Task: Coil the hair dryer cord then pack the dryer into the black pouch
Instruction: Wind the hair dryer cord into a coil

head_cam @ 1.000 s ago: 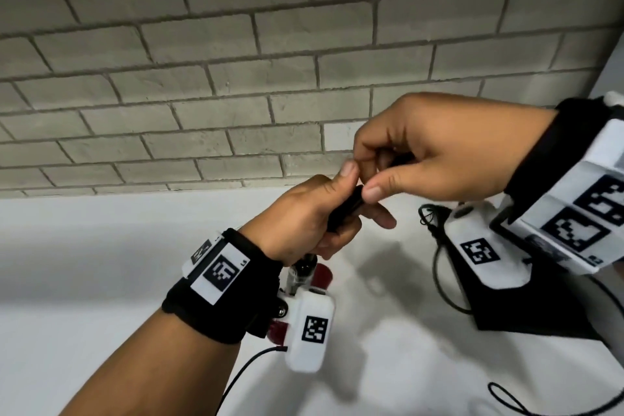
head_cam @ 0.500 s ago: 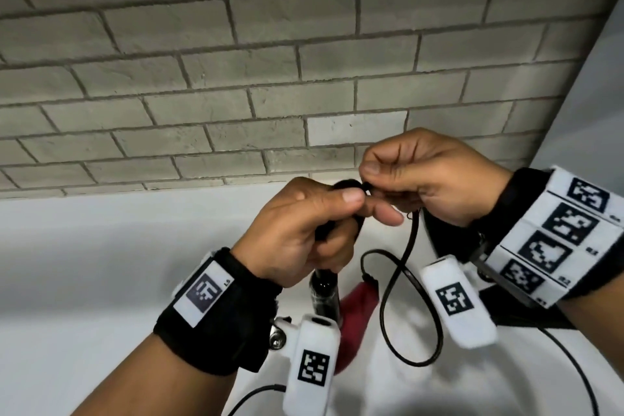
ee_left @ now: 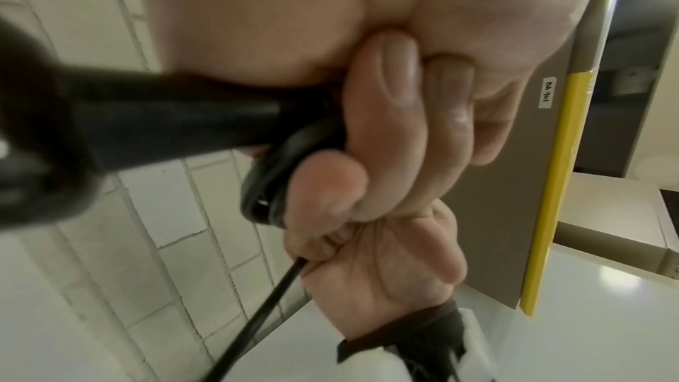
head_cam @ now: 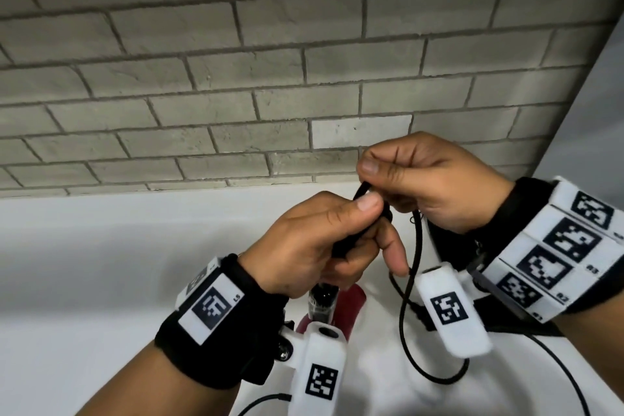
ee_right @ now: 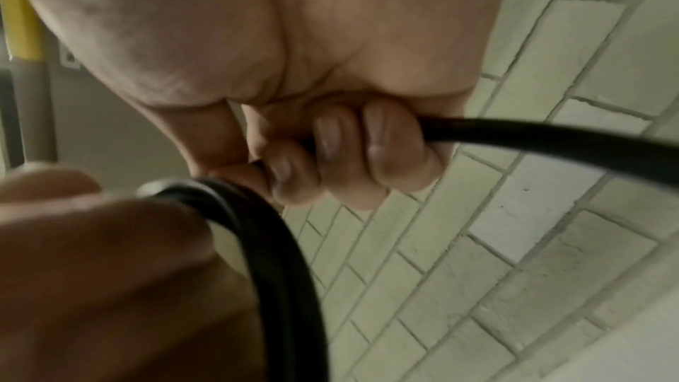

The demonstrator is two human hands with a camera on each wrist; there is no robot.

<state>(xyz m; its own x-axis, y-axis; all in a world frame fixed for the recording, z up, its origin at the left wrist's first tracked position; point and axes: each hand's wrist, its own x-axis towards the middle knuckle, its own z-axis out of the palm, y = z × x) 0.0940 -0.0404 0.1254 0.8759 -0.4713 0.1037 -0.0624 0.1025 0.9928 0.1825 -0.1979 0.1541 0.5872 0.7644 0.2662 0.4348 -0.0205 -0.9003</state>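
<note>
Since a second ago, drawn in closer and lower: right hand down from its raised position, now just beside the left hand, thumbs nearly touching above the white worktop. More slack in the cord too, hanging in a long loop below the right hand. Left fingers curled tight around the black handle of the hair dryer together with a few gathered turns of cord, thumb pressed on top. Right fingers closed around the cord, pinching it where it meets the bundle, the free length running out past the knuckles. Dryer held up off the worktop, its dark red body pointing downward beneath the left wrist, mostly hidden by the hand and the wrist camera. Black pouch flat on the worktop under the right wrist, largely covered. Grey brick wall behind.
</note>
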